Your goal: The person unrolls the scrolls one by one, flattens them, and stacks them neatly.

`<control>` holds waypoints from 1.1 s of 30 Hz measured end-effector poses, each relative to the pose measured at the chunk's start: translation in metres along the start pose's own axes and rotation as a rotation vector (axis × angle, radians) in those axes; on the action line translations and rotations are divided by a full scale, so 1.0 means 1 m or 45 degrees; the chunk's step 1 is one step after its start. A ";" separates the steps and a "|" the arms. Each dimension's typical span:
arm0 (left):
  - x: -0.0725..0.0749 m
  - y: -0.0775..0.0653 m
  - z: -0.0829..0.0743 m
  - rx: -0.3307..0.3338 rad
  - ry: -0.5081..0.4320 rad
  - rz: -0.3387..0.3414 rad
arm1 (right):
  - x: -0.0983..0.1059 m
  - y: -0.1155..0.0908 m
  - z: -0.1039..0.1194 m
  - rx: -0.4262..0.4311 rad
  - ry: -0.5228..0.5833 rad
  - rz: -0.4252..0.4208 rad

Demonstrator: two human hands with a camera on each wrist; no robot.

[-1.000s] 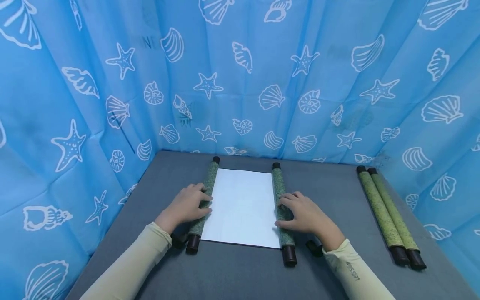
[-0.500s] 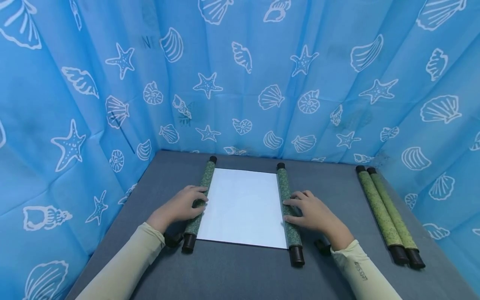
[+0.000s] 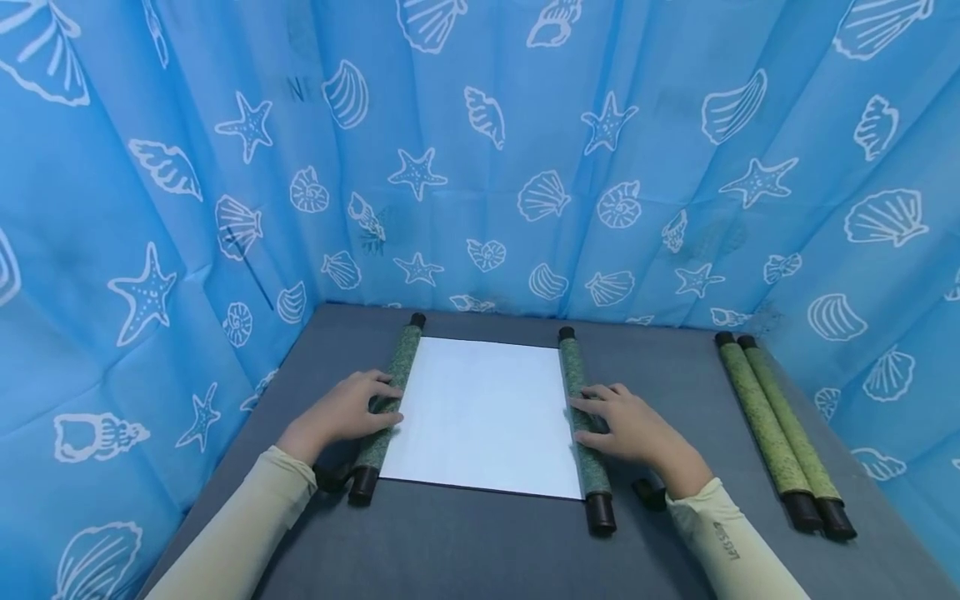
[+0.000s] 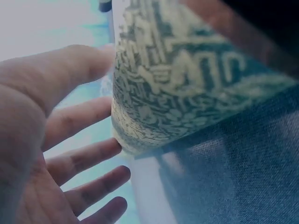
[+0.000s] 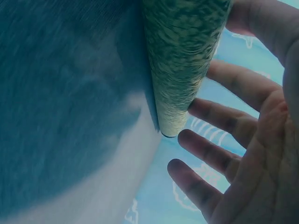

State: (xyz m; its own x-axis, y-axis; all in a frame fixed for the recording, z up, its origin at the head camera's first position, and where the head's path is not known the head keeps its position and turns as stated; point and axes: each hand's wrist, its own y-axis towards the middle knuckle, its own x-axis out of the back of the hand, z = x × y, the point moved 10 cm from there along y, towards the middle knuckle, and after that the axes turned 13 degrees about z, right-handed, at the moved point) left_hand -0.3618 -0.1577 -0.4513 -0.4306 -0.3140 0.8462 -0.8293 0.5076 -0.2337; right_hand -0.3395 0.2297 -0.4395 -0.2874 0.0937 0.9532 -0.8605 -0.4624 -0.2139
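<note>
Spreading loosely, with fingers mostly straight, your left hand [image 3: 347, 410] touches the left roll [image 3: 406, 357] and your right hand [image 3: 621, 423] the right roll [image 3: 572, 365] of a scroll [image 3: 482, 417] lying between them. Both cylinders wear finely patterned green covering and dark end knobs [image 3: 362, 486]; smooth white sheet stretches flat from one to the other. Well to your right, two slim yellow-green rolls [image 3: 762, 419] lie side by side. Beneath is a matte grey tabletop [image 3: 480, 546]; around it hangs a creased blue curtain [image 3: 660, 237] printed with white shells and starfish.
</note>
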 end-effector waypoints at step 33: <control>0.001 -0.018 0.031 0.047 -0.097 0.125 | 0.001 -0.015 -0.022 0.019 0.127 0.018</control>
State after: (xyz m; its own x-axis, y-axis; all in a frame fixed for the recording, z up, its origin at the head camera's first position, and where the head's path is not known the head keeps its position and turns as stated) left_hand -0.3582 -0.1923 -0.4606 -0.5348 -0.3251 0.7799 -0.7940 0.5092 -0.3322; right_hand -0.3357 0.2561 -0.4399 -0.3406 0.1736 0.9240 -0.8498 -0.4773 -0.2236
